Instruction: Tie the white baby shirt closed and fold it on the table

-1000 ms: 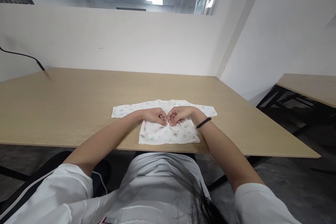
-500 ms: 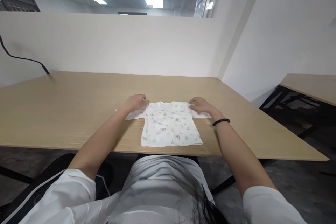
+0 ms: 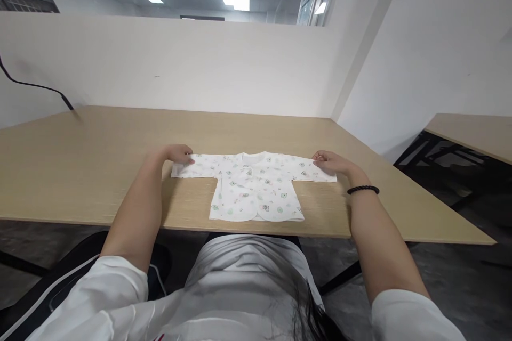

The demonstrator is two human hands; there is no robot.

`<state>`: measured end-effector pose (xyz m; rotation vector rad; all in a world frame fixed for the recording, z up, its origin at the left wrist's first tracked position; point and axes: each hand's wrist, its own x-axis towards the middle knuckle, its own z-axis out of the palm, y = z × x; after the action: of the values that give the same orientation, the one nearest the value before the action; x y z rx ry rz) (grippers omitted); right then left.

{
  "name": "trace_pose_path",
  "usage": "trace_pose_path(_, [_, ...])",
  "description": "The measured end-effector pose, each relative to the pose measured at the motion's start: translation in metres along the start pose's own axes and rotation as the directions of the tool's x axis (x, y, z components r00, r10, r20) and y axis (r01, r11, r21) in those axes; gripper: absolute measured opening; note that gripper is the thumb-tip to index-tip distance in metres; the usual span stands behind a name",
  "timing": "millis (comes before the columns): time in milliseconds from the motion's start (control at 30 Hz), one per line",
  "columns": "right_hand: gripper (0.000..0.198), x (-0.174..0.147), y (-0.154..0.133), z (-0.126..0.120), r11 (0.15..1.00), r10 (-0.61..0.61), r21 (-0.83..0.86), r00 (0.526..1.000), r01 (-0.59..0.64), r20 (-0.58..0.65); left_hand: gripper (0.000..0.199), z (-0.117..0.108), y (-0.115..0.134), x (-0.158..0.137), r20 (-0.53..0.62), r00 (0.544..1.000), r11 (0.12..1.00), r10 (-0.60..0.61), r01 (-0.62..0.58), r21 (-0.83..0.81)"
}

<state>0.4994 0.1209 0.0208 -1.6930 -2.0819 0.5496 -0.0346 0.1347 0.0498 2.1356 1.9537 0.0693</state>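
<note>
A small white baby shirt [image 3: 256, 186] with a green and grey print lies spread flat near the front edge of the table, its neckline toward the wall and both sleeves stretched out sideways. My left hand [image 3: 180, 154] is closed at the upper edge of the left-side sleeve, close to its cuff, thumb on the cloth. On the other side, my right hand [image 3: 331, 161] pinches the upper edge of the right-side sleeve and covers part of it. A black beaded bracelet [image 3: 363, 190] circles my right wrist.
The light wooden table [image 3: 120, 138] meets a white partition wall [image 3: 224, 69] with a window above it. A black cable [image 3: 40, 86] hangs at the left. Another table [image 3: 480, 130] with black legs stands at the right.
Both hands have moved outward from near the shoulders along the sleeves toward the cuffs. The sleeves now lie straighter and more fully extended.
</note>
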Motion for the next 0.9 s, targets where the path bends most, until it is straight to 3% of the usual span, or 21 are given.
trace_pose_path(100, [0.008,0.001,-0.005,-0.008,0.993,-0.051,0.092,0.985,0.067,-0.166,0.031,-0.006,0.002,0.001,-0.277,0.961,1.0,-0.023,0.022,-0.008])
trace_pose_path(167, [0.001,0.006,-0.01,-0.014,0.984,-0.064,0.134,0.935,0.118,-0.349,0.037,-0.009,0.006,0.004,-0.502,0.864,0.999,-0.043,0.025,-0.043])
trace_pose_path(200, [0.004,0.009,-0.013,-0.016,0.977,-0.061,0.155,0.889,0.146,-0.453,0.037,-0.01,0.008,0.006,-0.636,0.77,0.997,-0.049,-0.004,-0.082])
trace_pose_path(267, [0.011,0.014,-0.017,-0.02,0.939,-0.04,0.233,0.755,0.251,-0.654,0.032,-0.013,0.01,0.009,-0.86,0.504,0.975,-0.082,-0.14,-0.175])
trace_pose_path(300, [0.013,0.015,-0.018,-0.022,0.901,-0.026,0.281,0.687,0.331,-0.727,0.027,-0.014,0.009,0.01,-0.919,0.376,0.949,-0.114,-0.231,-0.212])
trace_pose_path(333, [0.015,0.015,-0.017,-0.023,0.849,-0.009,0.329,0.633,0.414,-0.774,0.024,-0.015,0.008,0.011,-0.942,0.3,0.917,-0.149,-0.314,-0.245])
trace_pose_path(367, [0.017,0.013,-0.016,-0.025,0.796,0.002,0.375,0.617,0.475,-0.787,0.022,-0.017,0.005,0.01,-0.932,0.327,0.886,-0.156,-0.37,-0.279])
trace_pose_path(400, [0.019,0.009,-0.013,-0.027,0.76,-0.003,0.42,0.649,0.496,-0.761,0.022,-0.018,0.001,0.009,-0.894,0.429,0.858,-0.128,-0.404,-0.317])
trace_pose_path(467, [0.021,0.0,-0.003,-0.032,0.762,-0.047,0.497,0.8,0.416,-0.598,0.025,-0.02,-0.008,0.004,-0.711,0.703,0.825,0.017,-0.411,-0.387])
trace_pose_path(500, [0.021,-0.005,0.002,-0.035,0.782,-0.069,0.518,0.875,0.346,-0.479,0.026,-0.02,-0.013,0.0,-0.578,0.809,0.821,0.104,-0.397,-0.409])
trace_pose_path(567, [0.018,-0.014,0.014,-0.041,0.832,-0.104,0.516,0.971,0.204,-0.216,0.028,-0.02,-0.022,-0.008,-0.321,0.917,0.83,0.238,-0.363,-0.423])
trace_pose_path(633, [0.015,-0.019,0.022,-0.047,0.886,-0.08,0.456,0.996,0.086,-0.032,0.03,-0.019,-0.027,-0.013,-0.065,0.947,0.859,0.313,-0.312,-0.406])
trace_pose_path(700, [0.019,-0.02,0.028,-0.049,0.938,0.021,0.346,1.0,-0.015,-0.012,0.035,-0.017,-0.029,-0.014,0.127,0.94,0.901,0.317,-0.257,-0.348])
trace_pose_path(733, [0.023,-0.019,0.029,-0.048,0.957,0.078,0.283,0.996,-0.06,-0.051,0.039,-0.016,-0.029,-0.012,0.163,0.942,0.922,0.293,-0.233,-0.309])
trace_pose_path(800, [0.029,-0.015,0.03,-0.044,0.981,0.145,0.145,0.983,-0.128,-0.115,0.048,-0.012,-0.029,-0.005,0.122,0.967,0.951,0.224,-0.19,-0.244])
trace_pose_path(900, [0.033,-0.008,0.03,-0.034,0.987,0.149,-0.054,0.986,-0.153,-0.071,0.057,-0.003,-0.029,0.008,0.077,0.985,0.974,0.156,-0.14,-0.178])
